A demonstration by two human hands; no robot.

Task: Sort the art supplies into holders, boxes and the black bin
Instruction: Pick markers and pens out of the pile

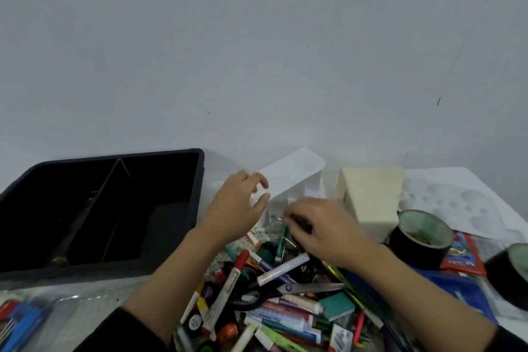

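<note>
Nearest, a loose pile (274, 308) of markers and pens covers the worktop (120, 288), with black-handled scissors (274, 290) lying across it. Beyond that, the right hand (325, 230) sits at the far edge of the pile, fingers (290, 216) curled together at the top end of a green pen (280, 240). Can't tell whether they pinch the pen or something smaller beside it.

The left hand (237, 208) is just left of it, thumb and fingers wrapped round the near corner of the white holder (294, 174). The holder stands near the wall, between the black bin (200, 180) on the left and a cream box (368, 197) on the right. A black tape roll (414, 248) and a white palette (463, 194) lie further right.

Judgement on handling:
- **Pens:** light, stiff and smooth, so likely to roll. Take one mid-barrel and drop it in end first.
- **Scissors:** heavier. Take them by the handles with the blades shut.
- **Holder:** looks like thin, light plastic and probably tips easily, so the left hand's hold on the corner is useful.
</note>
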